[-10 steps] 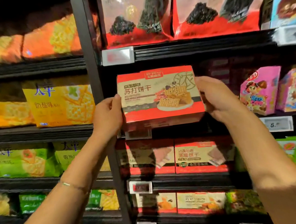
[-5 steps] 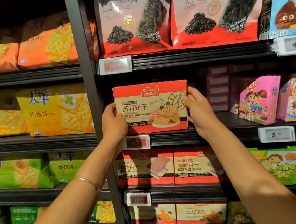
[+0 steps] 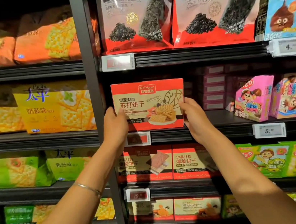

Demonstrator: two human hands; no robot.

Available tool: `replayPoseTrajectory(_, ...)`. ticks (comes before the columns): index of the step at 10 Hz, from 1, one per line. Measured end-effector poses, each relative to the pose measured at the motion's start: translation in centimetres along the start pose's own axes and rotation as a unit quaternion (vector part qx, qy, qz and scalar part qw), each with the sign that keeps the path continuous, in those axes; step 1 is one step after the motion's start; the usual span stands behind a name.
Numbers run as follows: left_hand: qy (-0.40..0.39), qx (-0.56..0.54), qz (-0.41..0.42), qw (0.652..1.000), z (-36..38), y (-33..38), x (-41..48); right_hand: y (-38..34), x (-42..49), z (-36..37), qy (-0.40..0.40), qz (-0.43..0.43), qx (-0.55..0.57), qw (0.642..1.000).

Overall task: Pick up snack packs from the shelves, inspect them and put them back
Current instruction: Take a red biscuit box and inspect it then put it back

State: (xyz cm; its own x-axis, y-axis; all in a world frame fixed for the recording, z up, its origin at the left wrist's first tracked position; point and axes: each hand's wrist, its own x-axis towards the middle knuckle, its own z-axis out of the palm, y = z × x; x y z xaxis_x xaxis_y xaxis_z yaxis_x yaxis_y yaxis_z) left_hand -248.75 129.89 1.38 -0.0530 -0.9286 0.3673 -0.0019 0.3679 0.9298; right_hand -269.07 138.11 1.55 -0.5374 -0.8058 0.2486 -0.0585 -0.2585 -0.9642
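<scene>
A red and tan soda cracker box (image 3: 149, 105) stands upright at the left end of the middle shelf (image 3: 202, 131), its front facing me and its bottom edge at the shelf's front lip. My left hand (image 3: 116, 124) grips its lower left edge, thumb on the front face. My right hand (image 3: 193, 116) grips the lower right edge the same way. Both arms reach up from below.
A black upright post (image 3: 90, 81) runs just left of the box. Two black-and-red snack bags (image 3: 136, 17) sit on the shelf above. Stacked purple boxes (image 3: 213, 88) and pink packs (image 3: 252, 98) stand to the right. Red cracker boxes (image 3: 146, 165) fill the shelf below. Yellow cracker bags (image 3: 56, 108) lie left.
Both hands have carried the box forward and down from in front of the shelf onto the shelf's front lip, turning it fully upright. The view has moved closer.
</scene>
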Motion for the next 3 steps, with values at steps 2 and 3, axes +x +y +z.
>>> replayPoseTrajectory(2,-0.032,-0.094,0.112,0.989,-3.3,1.3,-3.5,-1.3,-2.7,-0.6,0.039,0.018,0.08,0.996)
replayPoseTrajectory(3,-0.011,-0.245,0.067,0.967,-6.4,1.7,-4.6,-2.1,-6.4,-1.5,0.055,0.008,0.13,0.99)
